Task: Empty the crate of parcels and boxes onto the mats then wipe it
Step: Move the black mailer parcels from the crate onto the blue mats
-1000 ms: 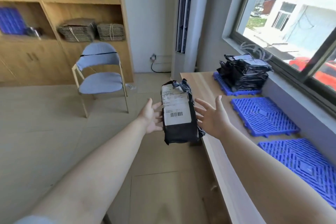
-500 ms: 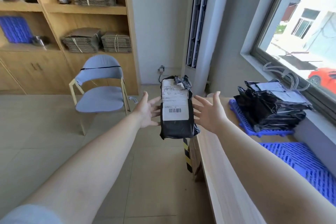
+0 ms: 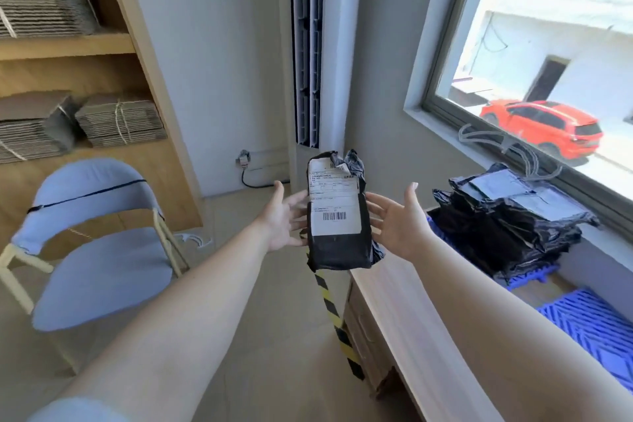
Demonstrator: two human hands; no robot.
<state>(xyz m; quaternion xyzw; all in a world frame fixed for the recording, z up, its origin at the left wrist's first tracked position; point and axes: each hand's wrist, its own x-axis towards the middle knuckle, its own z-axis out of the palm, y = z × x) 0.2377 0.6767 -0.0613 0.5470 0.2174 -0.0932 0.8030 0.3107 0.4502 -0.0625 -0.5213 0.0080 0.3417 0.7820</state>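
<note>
The emptying step is judged to be in hand, since one parcel is carried in the air and the crate itself is not seen in the view. The long pale wooden counter under the window [image 3: 407, 312] is seen running from six o'clock toward three o'clock, and on it, at about three o'clock, a stack of crumpled black plastic mailer bags [image 3: 507, 226] is already laid on a blue ribbed plastic mat [image 3: 527, 276]; a second blue ribbed plastic mat [image 3: 592, 322] is seen bare at about four o'clock. The next move is judged to call for a swing to the right, so that the carried parcel is set down on that stack or on the bare mat. The black plastic-wrapped parcel with a white barcode label [image 3: 337, 216] is held upright at the centre of the view, clear of the counter. Both arms are stretched forward. The parcel is pressed between the two palms: the left hand [image 3: 284, 216] is laid against its nine o'clock side and the right hand [image 3: 399, 217] against its three o'clock side, with fingers straight and spread rather than curled.
</note>
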